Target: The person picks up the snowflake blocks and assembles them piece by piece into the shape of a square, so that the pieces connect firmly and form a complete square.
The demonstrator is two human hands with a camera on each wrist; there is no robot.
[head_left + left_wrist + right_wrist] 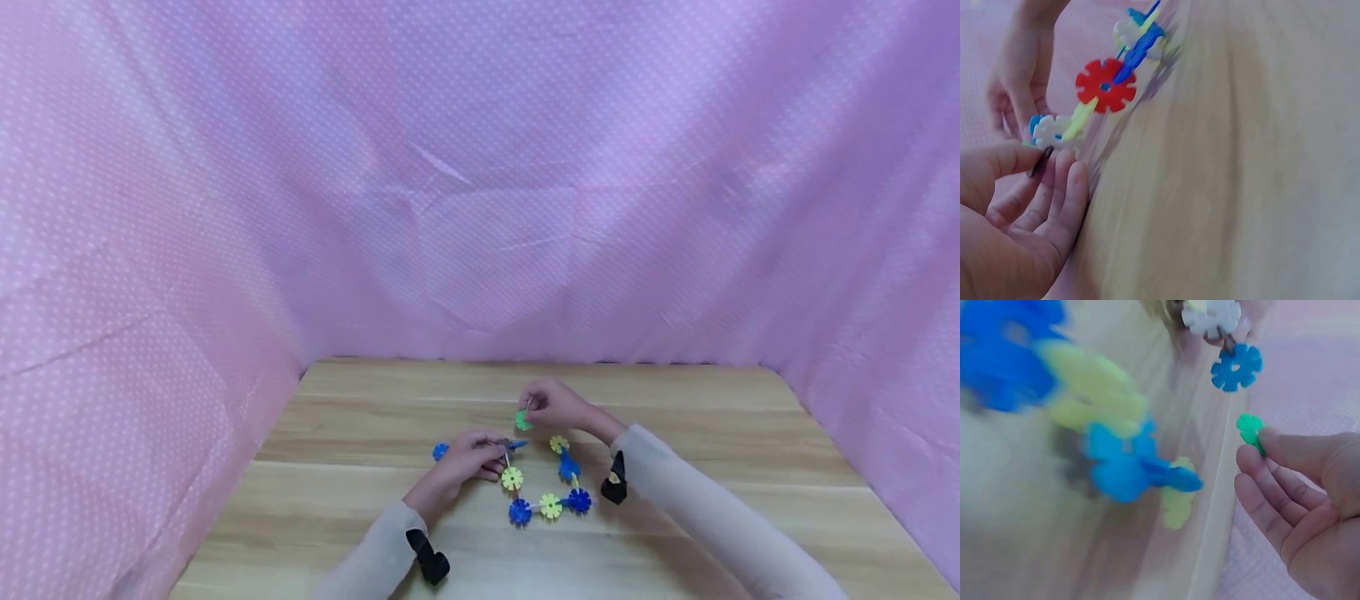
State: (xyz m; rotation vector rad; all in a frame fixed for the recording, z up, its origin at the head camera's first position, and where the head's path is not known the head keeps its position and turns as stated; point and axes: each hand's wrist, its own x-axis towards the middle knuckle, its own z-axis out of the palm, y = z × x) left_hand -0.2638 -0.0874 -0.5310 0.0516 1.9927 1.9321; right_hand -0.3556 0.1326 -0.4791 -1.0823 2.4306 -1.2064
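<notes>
My left hand (468,457) pinches a dark notched disc (1039,162) between thumb and fingertips. That disc is at the end of a chain of plastic snowflake discs, where a white disc (1052,132) and a blue disc (1237,367) stand beside it. Further along the chain come a yellow disc (512,478), a red disc (1116,99) and a dark blue disc (520,512). Above the table, my right hand (555,404) pinches a green snowflake disc (1250,432) by its edge, apart from the chain and close to the blue disc.
The chain curves round in a U on the wooden table (360,492), up to a yellow disc (559,444) at its right end. A separate blue piece (440,451) shows left of my left hand. Pink dotted cloth (480,275) hangs behind and at both sides.
</notes>
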